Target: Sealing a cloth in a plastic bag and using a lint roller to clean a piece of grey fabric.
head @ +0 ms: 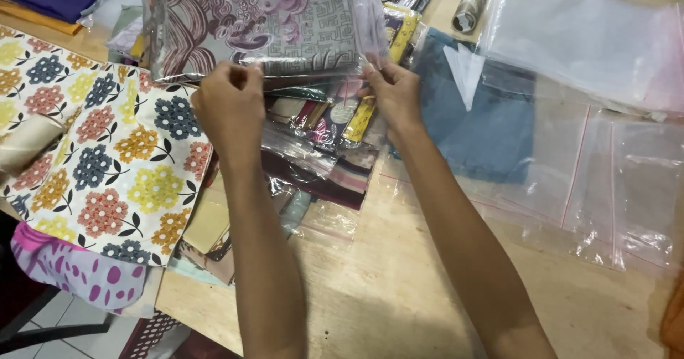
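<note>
Clear plastic bag (263, 24) packed with folded grey, purple and maroon patterned fabric is what I have lifted above the table, near the top middle of my view. I pinch its lower edge at both corners: my left hand (229, 106) has fingers curled tight on the left corner, and my right hand (395, 91) nips the right corner between thumb and fingertips. Directly beneath the bag lies a loose pile of smaller bagged fabric pieces (320, 141) in maroon, yellow and striped prints. To my left spreads a cream cloth printed with large blue, yellow and orange flowers (107, 166), and under its near edge a white cloth with purple spots (85, 273) hangs over the table side. To my right lie empty clear zip bags with red seal lines (591, 181), one overlapping a folded teal-blue cloth (484, 127). A metallic cylinder (472, 4) rests further back on the pale wooden table (385, 295).
</note>
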